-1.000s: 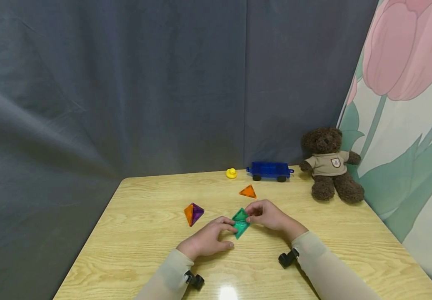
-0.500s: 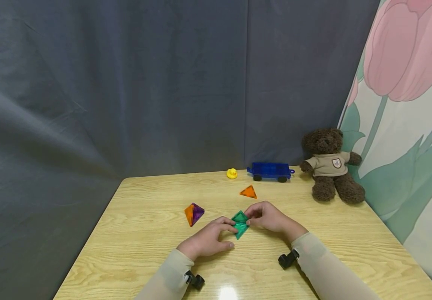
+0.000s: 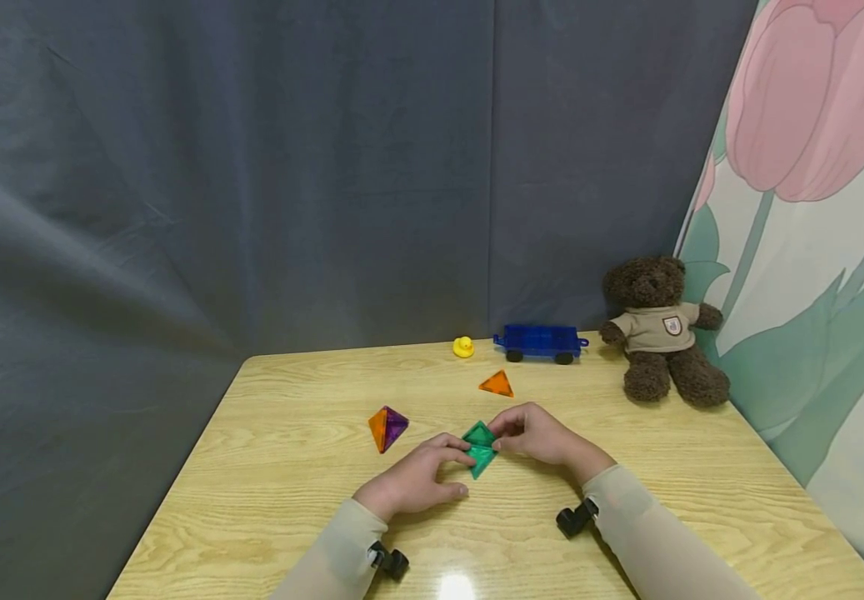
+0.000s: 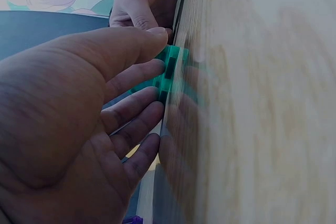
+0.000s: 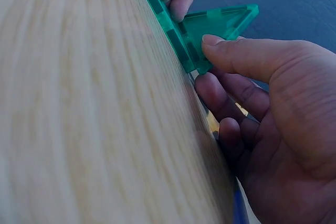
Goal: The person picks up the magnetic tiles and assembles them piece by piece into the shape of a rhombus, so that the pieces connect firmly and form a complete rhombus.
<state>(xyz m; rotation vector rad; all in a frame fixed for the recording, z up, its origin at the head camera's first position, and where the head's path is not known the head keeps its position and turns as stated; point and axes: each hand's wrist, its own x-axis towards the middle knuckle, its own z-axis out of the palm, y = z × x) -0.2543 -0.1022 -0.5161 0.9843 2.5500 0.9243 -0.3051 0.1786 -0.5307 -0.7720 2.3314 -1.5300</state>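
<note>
Two green translucent triangular magnetic tiles meet edge to edge on the wooden table. The near tile (image 3: 481,462) lies flat, and straight fingertips of my left hand (image 3: 418,477) press on its left side. The far tile (image 5: 218,24) stands tilted up from the shared edge in the right wrist view. My right hand (image 3: 538,433) pinches this tilted tile at its right corner, thumb on one face and fingers behind. In the left wrist view, the green tiles (image 4: 170,69) show edge-on beyond my fingertips, partly hidden by my left hand.
An orange and purple tile piece (image 3: 388,429) sits left of my hands. Farther back lie a single orange triangle tile (image 3: 496,383), a yellow rubber duck (image 3: 463,347) and a blue wheeled toy wagon (image 3: 541,342). A brown teddy bear (image 3: 656,329) sits at the back right.
The far green tile's tip has shifted slightly left and down in the head view, with my right fingers still on it. My left hand has stayed in place.
</note>
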